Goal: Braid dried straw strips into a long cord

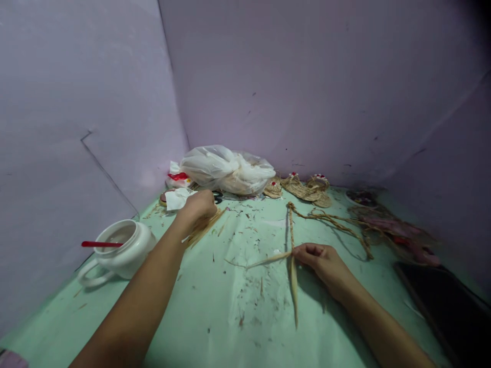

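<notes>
My left hand reaches far forward, its fingers closed around a bundle of straw strands that lies on the pale green table. Black scissors lie just beyond its knuckles. My right hand rests on the table and pinches the near end of a braided straw rope. Loose straw leaves splay out from that pinch, one toward me and one to the left. The rope runs away from the hand, then bends right.
A white ceramic pot holding a red stick stands at the left. At the back lie a crumpled clear plastic bag, white paper and small woven straw sandals. A dark flat object and pinkish netting lie at right. Purple walls close in.
</notes>
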The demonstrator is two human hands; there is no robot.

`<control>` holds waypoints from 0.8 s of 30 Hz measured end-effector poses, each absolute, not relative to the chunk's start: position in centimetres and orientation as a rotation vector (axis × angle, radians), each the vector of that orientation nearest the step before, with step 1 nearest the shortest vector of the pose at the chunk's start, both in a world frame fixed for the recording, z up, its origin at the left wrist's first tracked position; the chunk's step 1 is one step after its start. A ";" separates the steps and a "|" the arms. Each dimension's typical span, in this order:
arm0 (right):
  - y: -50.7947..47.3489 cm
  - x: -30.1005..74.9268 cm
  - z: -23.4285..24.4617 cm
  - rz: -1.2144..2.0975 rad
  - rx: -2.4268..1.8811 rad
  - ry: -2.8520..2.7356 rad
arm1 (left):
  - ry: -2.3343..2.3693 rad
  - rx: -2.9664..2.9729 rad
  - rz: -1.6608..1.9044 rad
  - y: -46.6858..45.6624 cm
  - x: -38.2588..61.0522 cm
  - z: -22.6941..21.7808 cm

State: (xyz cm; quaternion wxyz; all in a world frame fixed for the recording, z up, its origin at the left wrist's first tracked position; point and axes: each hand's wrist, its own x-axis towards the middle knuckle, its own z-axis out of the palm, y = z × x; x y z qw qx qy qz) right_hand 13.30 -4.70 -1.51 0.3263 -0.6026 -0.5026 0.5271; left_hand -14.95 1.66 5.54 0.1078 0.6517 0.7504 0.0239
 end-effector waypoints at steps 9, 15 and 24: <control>-4.8 13.1 -1.0 1.396 -1.590 -1.296 | 2.325 2.026 0.089 2.4 -15.4 6.1; -4.7 13.2 -1.2 1.423 -1.547 -1.273 | 2.343 2.020 0.277 1.9 -16.1 7.2; -4.8 13.3 -0.8 1.428 -1.500 -1.240 | 1.607 2.174 0.567 -0.3 -6.9 5.5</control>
